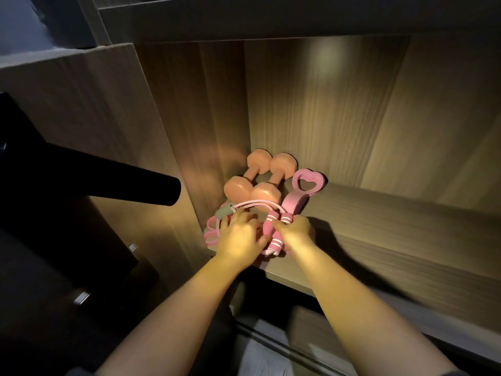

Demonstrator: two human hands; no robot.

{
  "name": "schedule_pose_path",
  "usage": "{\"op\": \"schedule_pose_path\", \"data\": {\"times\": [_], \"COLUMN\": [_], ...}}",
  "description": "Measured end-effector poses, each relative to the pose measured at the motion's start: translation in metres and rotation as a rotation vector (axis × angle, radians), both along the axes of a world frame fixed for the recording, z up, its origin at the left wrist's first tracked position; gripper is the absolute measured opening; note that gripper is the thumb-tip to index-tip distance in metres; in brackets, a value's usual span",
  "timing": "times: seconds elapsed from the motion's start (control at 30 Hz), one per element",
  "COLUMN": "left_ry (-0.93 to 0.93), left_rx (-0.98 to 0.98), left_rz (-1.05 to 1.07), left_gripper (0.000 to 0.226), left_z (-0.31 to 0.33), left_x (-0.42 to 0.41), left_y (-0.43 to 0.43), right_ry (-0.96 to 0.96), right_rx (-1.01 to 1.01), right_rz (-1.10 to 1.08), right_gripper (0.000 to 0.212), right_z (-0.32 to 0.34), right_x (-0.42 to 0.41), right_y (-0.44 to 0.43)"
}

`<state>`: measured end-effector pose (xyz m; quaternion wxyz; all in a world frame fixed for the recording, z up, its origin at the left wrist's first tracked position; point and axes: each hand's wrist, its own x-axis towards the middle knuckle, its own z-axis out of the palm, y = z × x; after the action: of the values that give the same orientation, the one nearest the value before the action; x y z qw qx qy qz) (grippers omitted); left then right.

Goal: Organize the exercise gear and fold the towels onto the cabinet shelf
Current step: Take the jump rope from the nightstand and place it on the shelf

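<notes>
While both hands sit at near edge of shelf (pixel 379 226) | left hand (pixel 238 237) fingers flat on rope (pixel 210 234) | right hand (pixel 295 232) fingers curled round handles (pixel 271 220) | 2 dumbbells (pixel 264 192) just beyond

Dim scene; a warm spot of light from the camera side illuminates the centre. Edges dark, wide-angle curved, slightly blurred.

Much of the pink loops (pixel 212 234) is covered by the left hand (pixel 238 237). Fingertips of the right hand (pixel 295 230) are hidden behind the rope handles (pixel 275 226). Both forearms (pixel 176 308) are cut off by the bottom edge. Left of the left hand, a black tube (pixel 113 180) is lost in darkness.
</notes>
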<state>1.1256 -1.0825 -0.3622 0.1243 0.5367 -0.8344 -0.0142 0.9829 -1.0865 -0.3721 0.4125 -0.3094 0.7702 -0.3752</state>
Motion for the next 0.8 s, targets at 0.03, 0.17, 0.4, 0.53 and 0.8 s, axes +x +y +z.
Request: {"op": "schedule_pose_path", "data": {"times": [0.03, 0.17, 0.4, 0.53, 0.8], "left_ry": [-0.045, -0.116, -0.322, -0.241, -0.060], "left_rx": [0.002, -0.079, -0.106, -0.147, -0.184], "left_rz": [0.032, 0.121, 0.110, 0.024, 0.275], "left_gripper": [0.038, 0.039, 0.038, 0.043, 0.031], "left_z": [-0.001, -0.003, 0.004, -0.001, -0.006], "left_x": [-0.005, -0.014, -0.003, -0.001, -0.005], "left_y": [0.000, 0.000, -0.011, -0.006, -0.005], "right_ry": [0.054, 0.195, 0.242, 0.336, 0.417], "right_rx": [0.010, 0.076, -0.091, -0.082, -0.191], "right_rz": [0.017, 0.104, 0.081, 0.149, 0.289], "right_gripper": [0.028, 0.021, 0.021, 0.017, 0.009], "right_z": [0.000, 0.001, 0.000, -0.006, -0.012], "right_x": [0.000, 0.003, 0.003, -0.002, -0.016], "right_y": [0.000, 0.004, 0.002, 0.006, 0.026]}}
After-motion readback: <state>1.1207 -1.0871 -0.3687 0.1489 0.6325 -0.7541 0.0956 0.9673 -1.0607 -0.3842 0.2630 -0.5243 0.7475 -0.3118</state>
